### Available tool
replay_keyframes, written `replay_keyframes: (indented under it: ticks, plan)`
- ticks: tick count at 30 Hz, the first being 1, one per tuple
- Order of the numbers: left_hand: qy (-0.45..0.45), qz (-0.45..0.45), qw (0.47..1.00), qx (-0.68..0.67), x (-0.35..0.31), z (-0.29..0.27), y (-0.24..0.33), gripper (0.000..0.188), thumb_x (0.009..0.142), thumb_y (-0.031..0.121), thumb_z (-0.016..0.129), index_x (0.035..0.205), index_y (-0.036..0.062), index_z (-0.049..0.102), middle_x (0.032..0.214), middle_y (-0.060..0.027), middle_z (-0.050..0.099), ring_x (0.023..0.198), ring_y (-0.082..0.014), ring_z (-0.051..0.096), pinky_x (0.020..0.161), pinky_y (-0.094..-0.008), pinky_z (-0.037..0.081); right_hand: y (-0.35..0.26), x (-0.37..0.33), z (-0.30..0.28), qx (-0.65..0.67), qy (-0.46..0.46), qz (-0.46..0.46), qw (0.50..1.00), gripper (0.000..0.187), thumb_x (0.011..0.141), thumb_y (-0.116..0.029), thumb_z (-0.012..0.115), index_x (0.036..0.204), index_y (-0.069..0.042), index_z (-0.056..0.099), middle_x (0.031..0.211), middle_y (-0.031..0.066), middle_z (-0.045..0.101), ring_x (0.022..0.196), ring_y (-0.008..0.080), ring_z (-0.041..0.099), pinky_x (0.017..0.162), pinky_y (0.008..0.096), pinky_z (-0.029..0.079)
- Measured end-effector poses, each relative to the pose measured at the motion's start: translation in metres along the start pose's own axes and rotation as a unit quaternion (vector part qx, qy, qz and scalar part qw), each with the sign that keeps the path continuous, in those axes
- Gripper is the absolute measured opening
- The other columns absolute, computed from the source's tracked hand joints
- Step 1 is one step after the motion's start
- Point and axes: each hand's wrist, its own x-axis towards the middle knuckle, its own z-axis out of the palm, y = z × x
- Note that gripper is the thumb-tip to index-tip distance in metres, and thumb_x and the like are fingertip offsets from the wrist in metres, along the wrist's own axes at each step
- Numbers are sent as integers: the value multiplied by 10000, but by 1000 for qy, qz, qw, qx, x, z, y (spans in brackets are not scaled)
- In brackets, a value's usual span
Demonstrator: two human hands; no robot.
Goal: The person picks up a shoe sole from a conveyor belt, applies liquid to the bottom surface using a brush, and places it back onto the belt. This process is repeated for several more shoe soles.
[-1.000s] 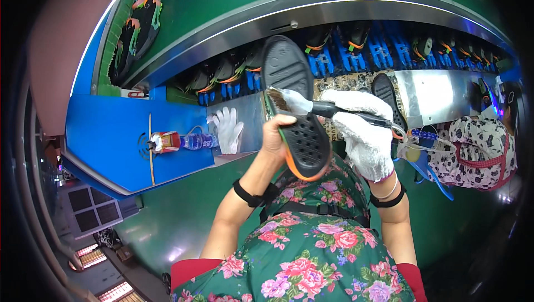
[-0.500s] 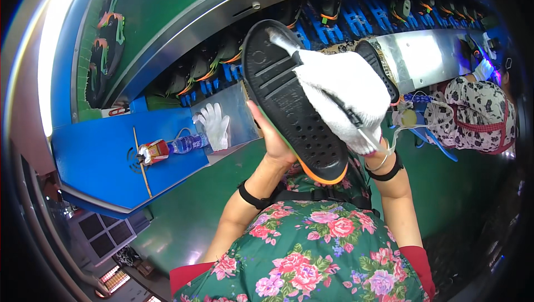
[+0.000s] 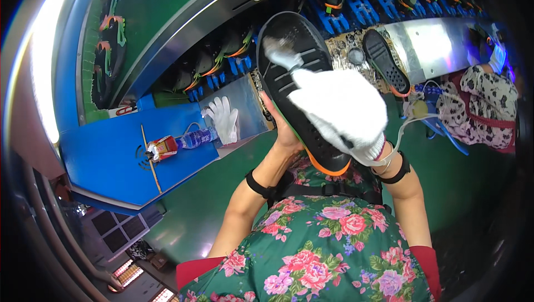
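A black shoe sole (image 3: 297,32) with holes, grooves and an orange end is held up in front of me, tilted. My bare left hand (image 3: 285,130) grips it along its left edge, fingers hidden behind. Over the sole, my right hand (image 3: 339,110) in a white knitted glove is closed round a brush (image 3: 282,58). The brush's pale, worn bristles lie against the far end of the sole, where the surface looks smeared. A white cord hangs at the right wrist, and most of the brush handle is hidden by the glove.
Another black sole (image 3: 381,60) lies on the stained bench ahead. A blue table (image 3: 100,160) at left holds a bottle (image 3: 199,137), a red-yellow packet (image 3: 161,149), a stick and a white glove (image 3: 222,119). Soles on blue holders (image 3: 364,13) line the far side. A co-worker (image 3: 484,102) is at right.
The brush has moved across the far end of the sole, with my gloved hand turned more over it. The second sole on the bench shows more fully.
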Motion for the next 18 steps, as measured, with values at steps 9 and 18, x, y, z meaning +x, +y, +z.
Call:
replay_keyframes:
  ticks: [9,18]
  plan:
    - [-73,-64,995,11,11,-16,11,1161,915,986,291,1567,46,491,1493,-181,614,1329,-362,636,1142,-523,512,-4,-4,7,74,75,26,994,378,901,-74,748,1276,-97,790,1276,133,778,1072,310,741,879,409,597]
    - [-64,-98,993,29,16,-16,11,1205,876,1021,296,1503,20,538,1400,-193,658,1236,-345,680,1083,-498,549,9,-28,24,121,137,56,982,290,864,-79,802,1152,-87,831,1110,104,817,916,289,760,800,407,617]
